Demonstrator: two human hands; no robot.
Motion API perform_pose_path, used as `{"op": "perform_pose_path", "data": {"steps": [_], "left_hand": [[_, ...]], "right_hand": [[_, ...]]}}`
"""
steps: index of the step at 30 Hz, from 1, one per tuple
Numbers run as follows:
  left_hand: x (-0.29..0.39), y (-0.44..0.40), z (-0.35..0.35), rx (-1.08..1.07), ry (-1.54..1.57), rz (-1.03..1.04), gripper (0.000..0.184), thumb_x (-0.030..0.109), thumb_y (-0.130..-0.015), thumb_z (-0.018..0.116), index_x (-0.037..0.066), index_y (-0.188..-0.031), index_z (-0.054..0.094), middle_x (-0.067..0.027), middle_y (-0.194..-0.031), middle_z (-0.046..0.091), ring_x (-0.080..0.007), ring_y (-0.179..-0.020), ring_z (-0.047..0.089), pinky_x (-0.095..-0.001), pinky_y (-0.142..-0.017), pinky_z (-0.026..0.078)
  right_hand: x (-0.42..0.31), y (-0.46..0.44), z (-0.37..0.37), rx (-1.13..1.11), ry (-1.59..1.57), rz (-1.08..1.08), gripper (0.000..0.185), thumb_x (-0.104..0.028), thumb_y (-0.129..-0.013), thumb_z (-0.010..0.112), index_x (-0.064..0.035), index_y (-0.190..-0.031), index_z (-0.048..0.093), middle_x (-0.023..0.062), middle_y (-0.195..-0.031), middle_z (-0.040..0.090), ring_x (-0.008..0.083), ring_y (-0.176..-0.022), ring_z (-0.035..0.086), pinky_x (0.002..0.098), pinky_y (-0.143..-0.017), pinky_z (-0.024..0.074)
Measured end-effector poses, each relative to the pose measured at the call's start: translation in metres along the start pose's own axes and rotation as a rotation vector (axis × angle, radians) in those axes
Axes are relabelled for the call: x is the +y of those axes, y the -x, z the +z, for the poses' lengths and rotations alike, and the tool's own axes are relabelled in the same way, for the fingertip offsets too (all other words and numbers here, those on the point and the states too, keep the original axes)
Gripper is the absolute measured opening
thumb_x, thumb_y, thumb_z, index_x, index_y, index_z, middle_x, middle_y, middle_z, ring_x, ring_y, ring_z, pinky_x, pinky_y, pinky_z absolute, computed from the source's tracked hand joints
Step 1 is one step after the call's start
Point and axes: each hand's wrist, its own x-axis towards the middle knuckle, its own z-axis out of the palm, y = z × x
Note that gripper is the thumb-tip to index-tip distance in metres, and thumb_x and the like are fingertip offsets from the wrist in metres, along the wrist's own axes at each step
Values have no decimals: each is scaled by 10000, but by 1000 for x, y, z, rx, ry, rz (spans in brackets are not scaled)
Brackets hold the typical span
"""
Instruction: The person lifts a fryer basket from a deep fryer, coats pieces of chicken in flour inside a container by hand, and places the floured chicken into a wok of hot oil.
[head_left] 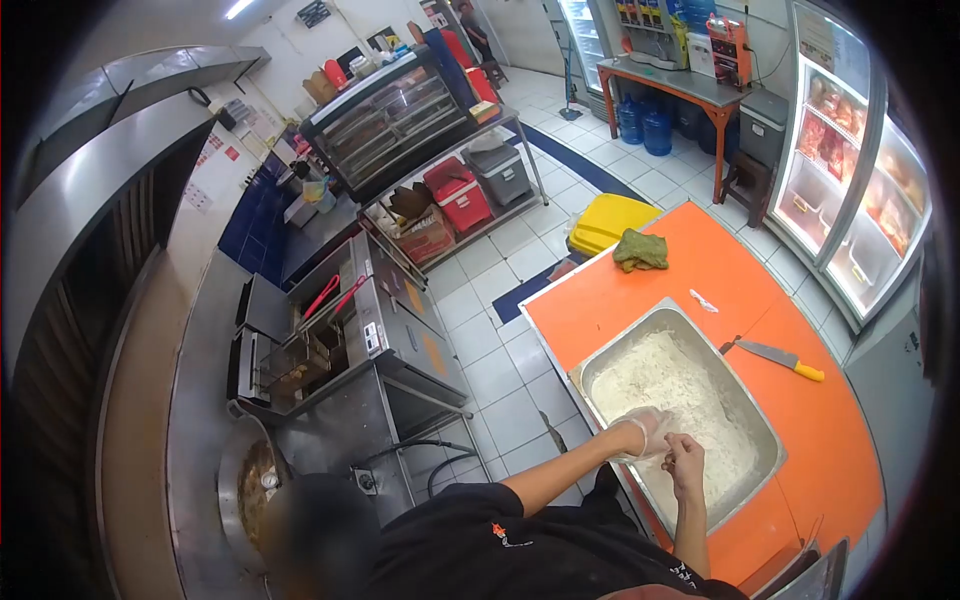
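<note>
My left hand [648, 430], in a thin clear plastic glove, is above the white flour [690, 375] with its fingers loosely extended, blurred by the plastic. Close beside it, my right hand [685, 462] looks bare. Its fingers are curled in a pinch at the glove's edge, though the exact grip is hard to see. Below both hands, the flour fills a deep rectangular metal pan [762, 440] on an orange table [590, 330].
A yellow-handled knife [785, 358], green cloth [641, 250] and white scrap [704, 301] lie on the table. A yellow-lidded bin [607, 222] stands behind. Fryers [300, 345] and a large pan [243, 480] are left, a glass-door fridge [850, 150] right. A person [472, 30] stands far back.
</note>
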Motion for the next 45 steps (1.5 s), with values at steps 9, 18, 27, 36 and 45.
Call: {"op": "perform_pose_path", "data": {"steps": [9,18,27,36,45], "left_hand": [[-16,8,-11,-85,120,-67,718,527,-915,576,53,-1446,482,-297,-1293,601,-429,-1170,606,-460,-955,496],[-1,24,-25,-338,952,-82,540,534,-1032,431,79,-1249,625,-46,-1085,642,-138,-855,612,-317,-780,533],[-18,27,-26,-346,1068,-81,605,533,-1044,406,71,-1412,534,-47,-1195,603,-157,-1021,578,-331,-797,514],[-50,27,-63,-342,1214,95,739,606,-1018,428,173,-1595,267,-108,-1563,388,-306,-1258,529,-470,-974,506],[-54,20,-56,-471,1584,14,692,601,-1045,328,164,-1579,276,-83,-1550,416,-335,-1317,511,-501,-1020,484]], "right_hand": [[-6,3,-9,-46,-107,-32,229,-82,-932,680,31,-1130,656,28,-832,639,104,-706,627,240,-643,578],[-19,4,-11,-159,9,-156,249,-65,-925,611,33,-1154,612,77,-894,654,136,-751,631,266,-600,533],[-1,-32,-38,-5,207,-278,113,-69,-909,635,26,-876,687,43,-724,649,112,-612,601,260,-604,530],[-30,-27,-46,-96,419,-228,382,26,-821,622,57,-1201,654,147,-1046,688,179,-863,679,302,-700,569],[-60,-8,28,-49,349,-306,373,-198,-945,674,-9,-1264,636,126,-1169,684,200,-966,658,319,-851,534]]}}
